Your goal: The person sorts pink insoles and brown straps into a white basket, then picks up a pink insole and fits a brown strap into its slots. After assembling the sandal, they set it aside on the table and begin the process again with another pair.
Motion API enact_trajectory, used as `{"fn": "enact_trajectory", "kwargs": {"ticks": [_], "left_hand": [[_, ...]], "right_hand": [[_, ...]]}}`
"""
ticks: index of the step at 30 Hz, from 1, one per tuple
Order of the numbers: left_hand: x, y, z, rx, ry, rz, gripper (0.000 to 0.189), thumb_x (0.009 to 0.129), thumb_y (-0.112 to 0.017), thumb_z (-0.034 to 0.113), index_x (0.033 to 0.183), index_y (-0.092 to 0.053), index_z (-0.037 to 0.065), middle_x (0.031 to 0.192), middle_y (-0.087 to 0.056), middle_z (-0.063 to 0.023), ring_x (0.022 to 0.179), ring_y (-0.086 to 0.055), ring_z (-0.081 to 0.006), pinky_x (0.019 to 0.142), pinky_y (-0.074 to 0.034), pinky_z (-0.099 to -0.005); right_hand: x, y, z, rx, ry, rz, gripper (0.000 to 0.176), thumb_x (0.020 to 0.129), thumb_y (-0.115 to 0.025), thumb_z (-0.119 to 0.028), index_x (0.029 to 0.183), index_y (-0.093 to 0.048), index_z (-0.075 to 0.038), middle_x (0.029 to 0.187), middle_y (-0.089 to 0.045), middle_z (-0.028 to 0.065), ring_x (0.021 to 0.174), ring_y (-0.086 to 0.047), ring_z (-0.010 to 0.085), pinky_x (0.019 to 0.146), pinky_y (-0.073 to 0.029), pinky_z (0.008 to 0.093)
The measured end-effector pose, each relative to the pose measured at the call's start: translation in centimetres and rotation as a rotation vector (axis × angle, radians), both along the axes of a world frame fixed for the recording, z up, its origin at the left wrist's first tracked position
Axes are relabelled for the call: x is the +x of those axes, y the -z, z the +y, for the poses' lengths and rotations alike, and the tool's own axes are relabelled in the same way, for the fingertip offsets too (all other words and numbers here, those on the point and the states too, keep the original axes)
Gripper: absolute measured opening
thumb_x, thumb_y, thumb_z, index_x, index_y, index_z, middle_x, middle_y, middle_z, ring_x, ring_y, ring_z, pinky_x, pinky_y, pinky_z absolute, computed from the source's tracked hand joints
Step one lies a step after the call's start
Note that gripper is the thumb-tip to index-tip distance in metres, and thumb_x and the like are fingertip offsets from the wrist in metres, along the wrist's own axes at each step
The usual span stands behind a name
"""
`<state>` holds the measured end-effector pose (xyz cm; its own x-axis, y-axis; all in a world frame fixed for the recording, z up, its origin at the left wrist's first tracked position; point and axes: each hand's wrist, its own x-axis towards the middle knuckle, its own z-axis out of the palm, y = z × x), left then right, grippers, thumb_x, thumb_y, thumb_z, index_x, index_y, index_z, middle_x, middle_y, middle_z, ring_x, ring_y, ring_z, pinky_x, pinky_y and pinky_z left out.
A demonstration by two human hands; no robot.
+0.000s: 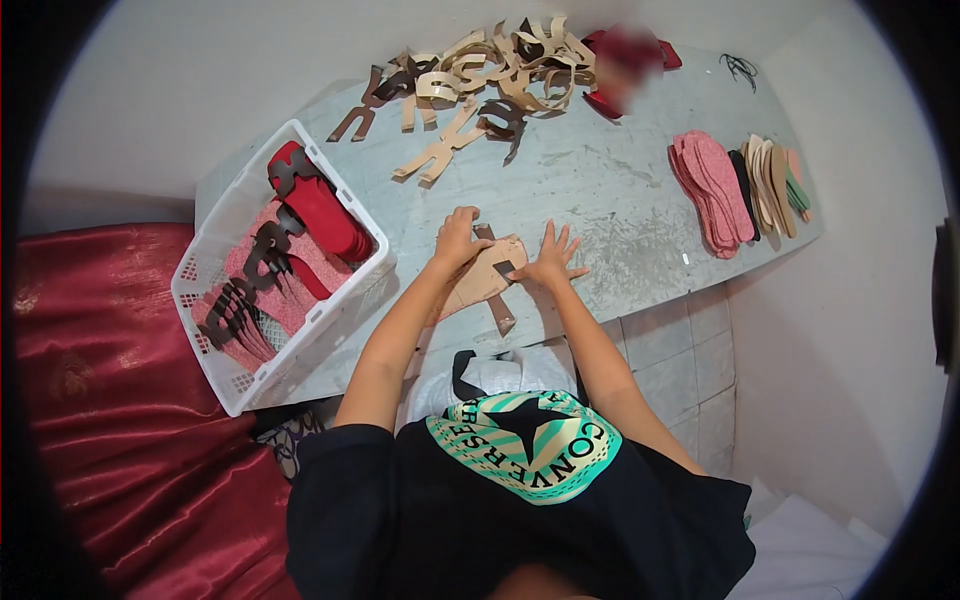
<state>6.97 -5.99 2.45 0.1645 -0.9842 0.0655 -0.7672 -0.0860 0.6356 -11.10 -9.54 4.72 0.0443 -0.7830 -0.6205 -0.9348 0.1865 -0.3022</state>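
Observation:
A tan sole-shaped piece lies on the table in front of me, with a dark brown strap crossing under it and sticking out at both sides. A dark strap end lies on top of the tan piece. My left hand rests at the piece's left side, fingers slightly bent and thumb apart, gripping nothing that shows. With fingers spread wide, my right hand lies at the right end, its thumb touching the dark strap end.
At left stands a white plastic basket holding red soles, pink soles and dark straps. Tan and brown cut straps are heaped at the back beside a red item, partly blurred. Pink soles and other insoles lie right.

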Motion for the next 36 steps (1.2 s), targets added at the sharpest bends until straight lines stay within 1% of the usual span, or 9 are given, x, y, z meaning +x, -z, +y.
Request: {"fn": "enact_trajectory", "kwargs": {"ticks": [4, 7, 9, 10, 12, 19, 25, 31, 36], "left_hand": [[0.5, 0.2, -1.0, 0.187, -0.017, 0.067, 0.059, 0.061, -0.077, 0.020, 0.110, -0.046, 0.007, 0.091, -0.060, -0.0081, 0.088, -0.055, -0.0287, 0.077, -0.041, -0.0396], [0.6, 0.6, -1.3, 0.232, -0.034, 0.136, 0.047, 0.063, -0.075, 0.021, 0.103, -0.054, 0.009, 0.090, -0.061, -0.0084, 0.085, -0.057, -0.0278, 0.077, -0.040, -0.0411], [0.8, 0.5, -1.3, 0.278, 0.033, 0.013, 0.028, 0.067, -0.072, 0.025, 0.089, -0.063, 0.011, 0.088, -0.062, -0.0094, 0.082, -0.059, -0.0268, 0.075, -0.038, -0.0429], [0.8, 0.3, -1.3, 0.275, 0.031, 0.012, 0.028, 0.067, -0.072, 0.025, 0.089, -0.063, 0.011, 0.088, -0.062, -0.0094, 0.082, -0.059, -0.0268, 0.075, -0.038, -0.0429], [0.7, -0.2, -1.2, 0.287, 0.022, -0.009, 0.019, 0.068, -0.069, 0.029, 0.076, -0.067, 0.012, 0.084, -0.063, -0.0089, 0.080, -0.059, -0.0253, 0.073, -0.035, -0.0420], [-0.3, -1.9, -0.1, 0.242, 0.006, -0.048, 0.016, 0.070, -0.067, 0.026, 0.074, -0.066, 0.011, 0.082, -0.064, -0.0062, 0.074, -0.058, -0.0227, 0.075, -0.028, -0.0393], [-1.9, -1.6, 1.7, -0.046, 0.032, -0.114, 0.012, 0.073, -0.063, 0.020, 0.069, -0.064, 0.009, 0.076, -0.063, -0.0049, 0.079, -0.056, -0.0204, 0.078, -0.027, -0.0410], [-2.8, -0.8, 2.7, -0.133, 0.036, -0.076, 0.009, 0.074, -0.061, 0.016, 0.073, -0.061, 0.007, 0.076, -0.061, -0.0062, 0.082, -0.056, -0.0216, 0.079, -0.028, -0.0426], [-3.2, -0.1, 3.4, -0.135, 0.066, -0.050, 0.010, 0.077, -0.059, 0.014, 0.082, -0.060, 0.006, 0.077, -0.060, -0.0060, 0.079, -0.056, -0.0227, 0.077, -0.029, -0.0370]], "right_hand": [[-0.1, 0.0, 0.0, -0.020, 0.016, -0.010, 0.139, 0.035, -0.087, -0.039, 0.141, 0.001, -0.021, 0.147, 0.009, 0.0096, 0.134, 0.012, 0.0329, 0.091, -0.002, 0.0731], [-0.2, -0.1, 0.3, -0.025, 0.015, -0.019, 0.139, 0.036, -0.087, -0.040, 0.141, 0.001, -0.020, 0.147, 0.010, 0.0089, 0.134, 0.012, 0.0324, 0.091, -0.002, 0.0733], [-0.2, -0.2, 0.3, -0.019, 0.016, -0.020, 0.138, 0.036, -0.086, -0.040, 0.141, 0.001, -0.020, 0.147, 0.010, 0.0086, 0.134, 0.012, 0.0321, 0.091, -0.002, 0.0733], [-0.2, -0.3, 0.2, -0.015, 0.019, -0.020, 0.138, 0.036, -0.086, -0.041, 0.141, 0.001, -0.020, 0.147, 0.010, 0.0083, 0.134, 0.013, 0.0318, 0.091, -0.002, 0.0734], [-0.1, -0.2, 0.1, -0.015, 0.015, -0.011, 0.138, 0.037, -0.086, -0.041, 0.141, 0.001, -0.020, 0.147, 0.010, 0.0083, 0.134, 0.013, 0.0317, 0.091, -0.002, 0.0734], [-0.2, 0.0, 0.1, 0.006, -0.007, 0.006, 0.137, 0.038, -0.086, -0.042, 0.141, 0.002, -0.021, 0.147, 0.011, 0.0077, 0.134, 0.014, 0.0317, 0.091, -0.002, 0.0732], [-0.1, -0.3, 0.0, 0.018, -0.001, 0.021, 0.138, 0.038, -0.085, -0.044, 0.141, 0.004, -0.022, 0.147, 0.011, 0.0070, 0.134, 0.013, 0.0312, 0.092, -0.002, 0.0728], [-0.1, -0.5, 0.1, 0.013, 0.005, 0.020, 0.138, 0.038, -0.085, -0.043, 0.141, 0.003, -0.023, 0.147, 0.011, 0.0060, 0.134, 0.012, 0.0305, 0.092, -0.003, 0.0724], [0.0, -0.6, 0.2, 0.006, 0.022, 0.018, 0.138, 0.037, -0.086, -0.040, 0.141, 0.003, -0.023, 0.147, 0.010, 0.0055, 0.135, 0.011, 0.0301, 0.093, -0.003, 0.0720]]}}
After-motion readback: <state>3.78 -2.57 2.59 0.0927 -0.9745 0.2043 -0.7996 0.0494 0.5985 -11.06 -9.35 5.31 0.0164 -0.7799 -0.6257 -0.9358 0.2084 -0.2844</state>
